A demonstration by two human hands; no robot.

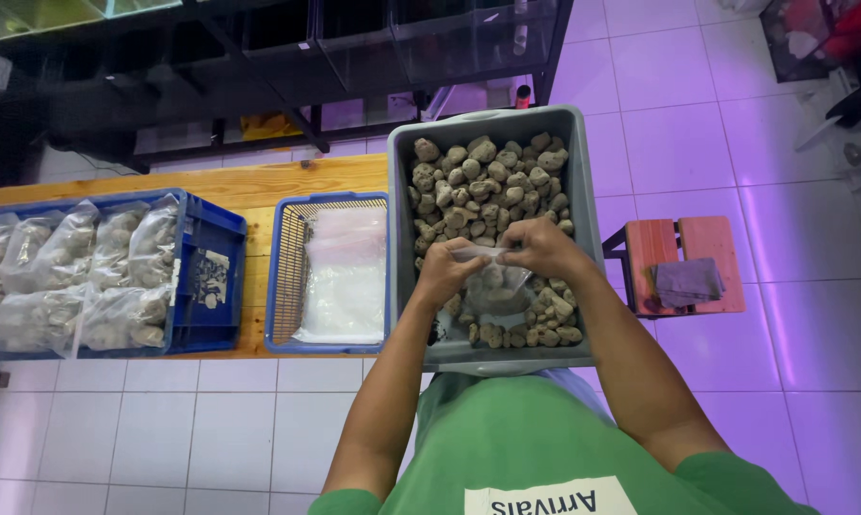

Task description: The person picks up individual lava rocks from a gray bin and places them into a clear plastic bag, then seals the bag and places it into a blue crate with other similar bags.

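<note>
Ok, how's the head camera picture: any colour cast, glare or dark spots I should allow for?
Head view: a purple cast tints the floor tiles on the right; the shelving at the top is nearly black; the clear bag between left hand and right hand shows only faintly; straight edges bow slightly.

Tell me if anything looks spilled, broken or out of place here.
Nothing stands out. The stones stay inside the grey bin, both hands hold a clear bag over it, and the filled bags sit in their blue crate.

One head-worn camera looks steeply down, close above the hands.
</note>
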